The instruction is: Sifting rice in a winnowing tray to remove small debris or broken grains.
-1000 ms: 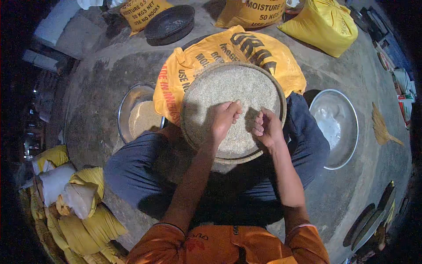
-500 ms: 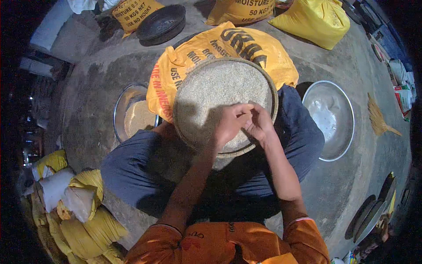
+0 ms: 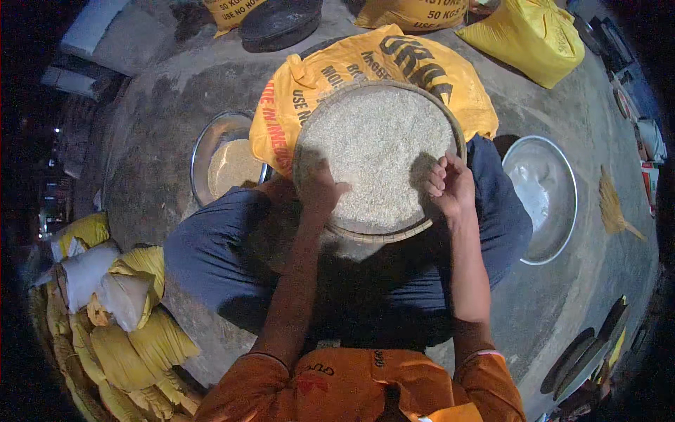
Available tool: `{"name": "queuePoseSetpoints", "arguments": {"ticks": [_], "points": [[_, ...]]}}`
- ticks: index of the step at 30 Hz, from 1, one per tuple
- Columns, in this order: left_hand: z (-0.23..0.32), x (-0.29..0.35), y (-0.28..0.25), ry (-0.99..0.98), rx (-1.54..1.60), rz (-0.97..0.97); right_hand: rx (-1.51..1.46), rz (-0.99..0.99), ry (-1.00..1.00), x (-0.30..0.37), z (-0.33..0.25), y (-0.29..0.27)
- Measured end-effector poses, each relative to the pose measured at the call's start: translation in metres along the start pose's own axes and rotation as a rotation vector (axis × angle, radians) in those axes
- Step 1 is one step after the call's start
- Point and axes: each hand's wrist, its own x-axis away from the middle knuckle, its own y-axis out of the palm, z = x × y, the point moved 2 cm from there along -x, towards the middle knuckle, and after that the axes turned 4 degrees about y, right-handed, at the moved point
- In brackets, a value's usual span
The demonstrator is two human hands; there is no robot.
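Note:
A round winnowing tray with a woven rim rests across my lap, filled with pale rice-like grain. My left hand is over the tray's left side, thumb stretched out away from the fingers; nothing shows in it. On the right side, my right hand hovers at the grain's edge near the rim. Its fingers are loosely curled and slightly apart, with no object visible among them. Under the far part of the tray lies an orange-yellow printed sack.
To the left stands a metal basin holding tan meal. A shiny metal basin and a small straw broom are on the right. Behind are a black pan and a yellow sack. Folded sacks lie lower left.
My hands, together over the grain earlier, have moved apart: the left toward the tray's left side, the right toward its right rim. The whole view has shifted slightly.

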Motion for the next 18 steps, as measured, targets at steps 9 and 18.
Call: {"name": "queuePoseSetpoints", "arguments": {"ticks": [9,18], "points": [[0.044,-0.109,0.042,-0.175,0.256,-0.25,0.017,0.038,0.008,-0.002,0.003,0.002],[0.128,-0.11,0.046,0.022,0.236,-0.304,0.029,0.093,0.016,-0.001,0.001,0.003]]}}
